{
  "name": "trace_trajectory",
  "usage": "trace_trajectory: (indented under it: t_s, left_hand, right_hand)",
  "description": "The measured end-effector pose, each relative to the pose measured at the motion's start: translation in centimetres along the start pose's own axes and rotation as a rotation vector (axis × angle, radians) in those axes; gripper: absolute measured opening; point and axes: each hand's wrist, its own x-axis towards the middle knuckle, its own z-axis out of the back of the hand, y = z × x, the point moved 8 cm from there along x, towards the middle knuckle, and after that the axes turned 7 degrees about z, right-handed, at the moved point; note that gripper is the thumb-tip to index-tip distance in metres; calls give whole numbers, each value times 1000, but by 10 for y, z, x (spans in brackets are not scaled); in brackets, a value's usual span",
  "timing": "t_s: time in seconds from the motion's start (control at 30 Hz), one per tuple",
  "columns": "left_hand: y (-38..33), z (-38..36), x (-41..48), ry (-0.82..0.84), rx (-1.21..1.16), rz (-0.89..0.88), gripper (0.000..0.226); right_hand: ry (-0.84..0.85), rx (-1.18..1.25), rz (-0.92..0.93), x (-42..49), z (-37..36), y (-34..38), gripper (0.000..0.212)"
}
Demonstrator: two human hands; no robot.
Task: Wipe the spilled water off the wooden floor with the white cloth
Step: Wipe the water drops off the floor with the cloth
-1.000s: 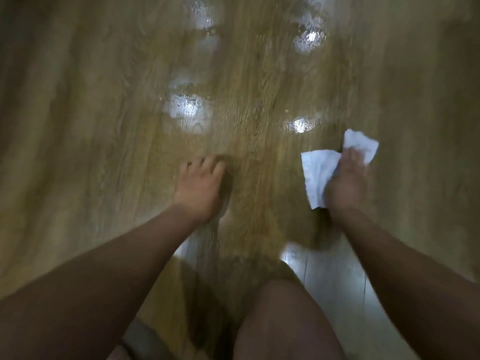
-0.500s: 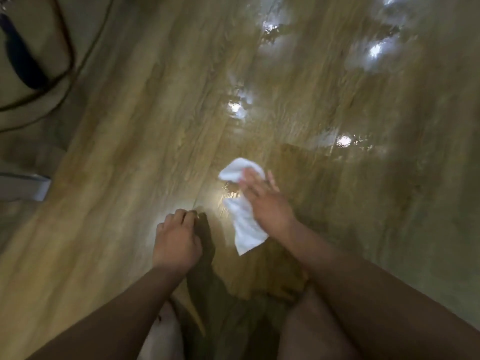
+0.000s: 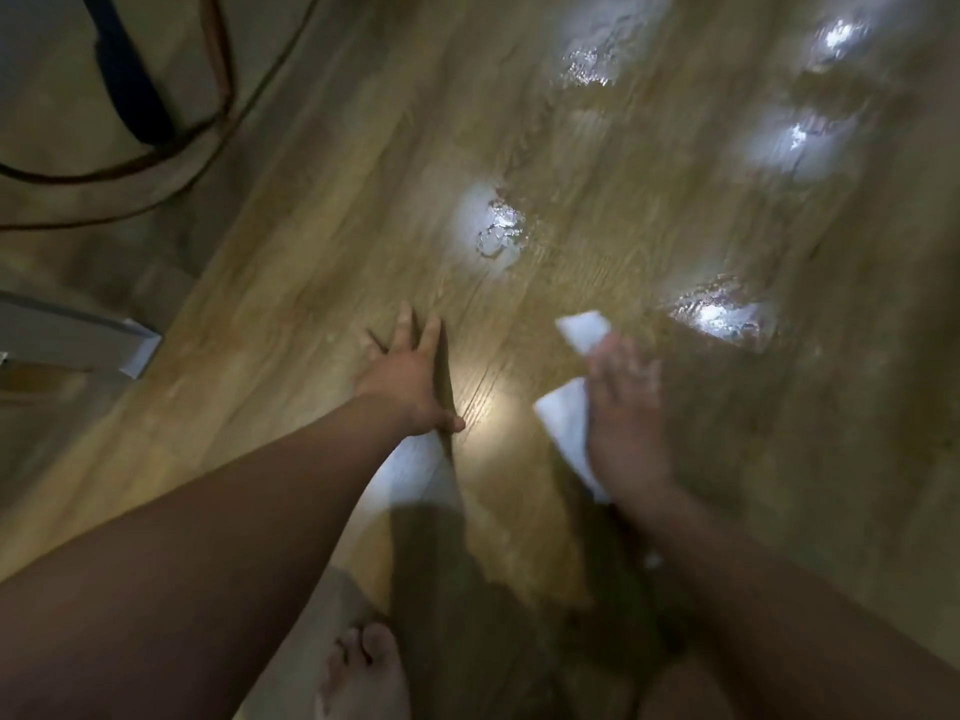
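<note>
The white cloth (image 3: 567, 423) lies on the wooden floor (image 3: 311, 262) under my right hand (image 3: 626, 418), which presses it flat with straight fingers; white corners stick out ahead of and left of the hand. My left hand (image 3: 410, 379) rests on the floor with fingers spread, left of the cloth. Shiny patches of spilled water sit ahead: one puddle (image 3: 719, 317) just beyond my right hand, another puddle (image 3: 501, 231) ahead of my left hand, and more puddles (image 3: 597, 54) farther off. The right hand is blurred.
A dark cable (image 3: 156, 153) loops on the floor at the far left beside a dark blue object (image 3: 130, 80). A white furniture edge (image 3: 83, 340) juts in at the left. My bare foot (image 3: 363, 672) and knee (image 3: 691, 693) are at the bottom.
My right hand has slid the cloth to the right and slightly forward, toward the near puddle. My left hand has uncurled and now lies with fingers spread. The view has shifted.
</note>
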Motion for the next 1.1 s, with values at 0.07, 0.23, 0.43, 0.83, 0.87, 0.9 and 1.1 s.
trace_trajectory:
  t_s: [0.07,0.23,0.43,0.83,0.87,0.9,1.1]
  left_hand:
    - [4,0,7,60,-11,63,152]
    - [3,3,20,130,-40,98,168]
    - [2,0,23,160,-2,67,167]
    - [-1,1,24,219,6,63,165]
    - [-1,1,26,214,12,59,165]
    - [0,1,26,211,18,60,165]
    - [-2,1,28,214,51,65,165]
  right_hand:
    - [30,43,265,-5,-2,63,59]
    - [94,-50,760,49,7,55,63]
    - [45,-140,159,223,39,-39,49]
    - [51,496,276,121,34,37,55]
    - [53,514,303,125,37,33,56]
    - [42,536,289,134,36,23,49]
    - [-89,448,145,263,32,-24,33]
